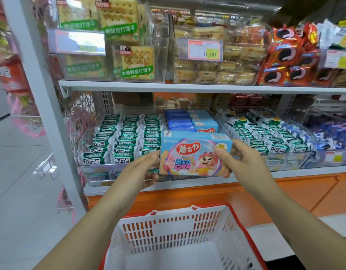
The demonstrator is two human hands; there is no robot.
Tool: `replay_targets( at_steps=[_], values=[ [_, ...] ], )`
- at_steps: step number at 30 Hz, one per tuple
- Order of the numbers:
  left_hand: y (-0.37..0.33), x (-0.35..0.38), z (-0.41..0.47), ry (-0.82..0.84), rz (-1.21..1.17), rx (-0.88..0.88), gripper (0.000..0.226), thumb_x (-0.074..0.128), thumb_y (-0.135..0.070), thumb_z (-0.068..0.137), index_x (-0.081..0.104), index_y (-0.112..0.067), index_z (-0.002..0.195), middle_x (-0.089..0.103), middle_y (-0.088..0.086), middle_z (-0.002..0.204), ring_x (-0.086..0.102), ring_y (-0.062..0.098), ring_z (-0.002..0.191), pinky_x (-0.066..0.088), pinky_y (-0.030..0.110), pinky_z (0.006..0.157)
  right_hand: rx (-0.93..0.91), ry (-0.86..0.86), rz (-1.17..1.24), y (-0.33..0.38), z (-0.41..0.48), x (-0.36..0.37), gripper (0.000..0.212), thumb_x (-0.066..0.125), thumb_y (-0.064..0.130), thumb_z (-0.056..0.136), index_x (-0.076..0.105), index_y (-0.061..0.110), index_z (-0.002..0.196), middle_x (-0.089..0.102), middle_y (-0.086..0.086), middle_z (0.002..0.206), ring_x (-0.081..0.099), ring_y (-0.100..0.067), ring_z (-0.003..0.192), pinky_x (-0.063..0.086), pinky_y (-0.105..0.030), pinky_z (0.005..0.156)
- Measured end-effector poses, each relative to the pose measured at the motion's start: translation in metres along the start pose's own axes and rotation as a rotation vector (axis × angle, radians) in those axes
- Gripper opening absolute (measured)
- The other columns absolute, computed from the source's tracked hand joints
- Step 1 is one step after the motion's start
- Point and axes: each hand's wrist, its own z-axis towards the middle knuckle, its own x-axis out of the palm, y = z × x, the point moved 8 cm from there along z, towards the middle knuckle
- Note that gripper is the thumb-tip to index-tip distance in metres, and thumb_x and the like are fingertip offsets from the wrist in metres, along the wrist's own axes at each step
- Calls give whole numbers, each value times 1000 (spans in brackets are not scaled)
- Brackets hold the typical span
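Light-blue cardboard marks the snack box [195,154], which carries a cartoon figure on its face. In the head view it is held level and face toward the camera, in front of the front edge of the lower shelf [285,173] and above the far rim of the red-and-white basket [168,230]. It is clamped at both ends. The left hand [142,170] is curled round the left end, and the right hand [240,160] is closed on the right end, its thumb laid across the printed face. Behind it, more boxes of the same kind [189,121] are stacked in a clear bin at the middle of the shelf, beside green-and-white wrapped snacks [125,137]. The step is judged to be carrying the box to the basket. It is best kept level, drawn back clear of the shelf edge and lowered inside the basket's walls. It should be released only once the floor is reached.
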Motion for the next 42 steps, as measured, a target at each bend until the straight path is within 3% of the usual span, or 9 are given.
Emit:
replay_targets(
  at_steps=[6,12,17,22,26,29,33,38,42],
  values=[
    [-11,1,-6,-2,60,135,37,61,-41,74,69,-28,108,74,-12,91,66,-2,83,51,11,69,106,6,-3,-18,1,1,35,55,40,90,62,6,89,66,-25,76,54,-9,43,42,-10,50],
    [-24,-1,-9,-51,95,263,31,63,-28,81,63,-30,112,70,-12,85,63,-4,65,45,8,56,148,93,200,-24,0,10,26,58,37,85,65,18,101,72,-3,81,65,-15,57,54,-25,67],
    [-17,3,-6,55,37,232,37,53,-10,94,57,-39,117,72,0,108,70,15,94,56,18,74,207,155,428,-20,2,10,46,54,46,76,60,24,116,71,0,108,69,-19,96,56,-31,84],
    [-17,8,-7,54,-7,252,31,56,-30,86,62,-41,114,71,-6,111,67,16,104,57,32,86,263,26,490,-24,4,4,10,52,12,94,61,15,94,69,3,97,69,-6,82,58,-28,64],
    [-25,1,-8,-43,-36,317,47,65,-35,70,52,-51,112,61,-22,119,63,9,109,57,26,79,243,100,430,-28,1,12,22,53,3,92,52,23,102,64,-2,115,68,-14,91,54,-35,76],
    [-20,0,-3,-35,-146,266,51,67,-28,66,53,-40,114,63,-14,118,65,9,104,56,20,72,251,153,389,-31,-2,18,45,58,4,89,43,33,120,68,-2,112,65,-21,101,50,-40,91],
    [-16,0,-1,18,-155,212,41,65,-16,76,61,-23,116,73,-7,102,70,9,91,55,18,70,249,221,286,-30,-4,23,65,65,1,84,36,35,131,66,1,112,66,-19,100,56,-35,83],
    [-10,11,-8,128,63,180,67,66,-15,85,36,-60,124,62,-8,118,67,13,103,56,41,88,204,197,254,-25,-4,23,65,68,-1,81,39,29,131,64,-1,110,69,-9,89,55,-19,66],
    [-26,11,-11,64,119,329,69,66,-12,84,38,-65,118,62,-14,114,65,9,105,57,41,87,140,194,264,-15,3,17,56,67,2,83,41,33,122,60,1,117,67,-5,92,55,-22,68]
  ],
)
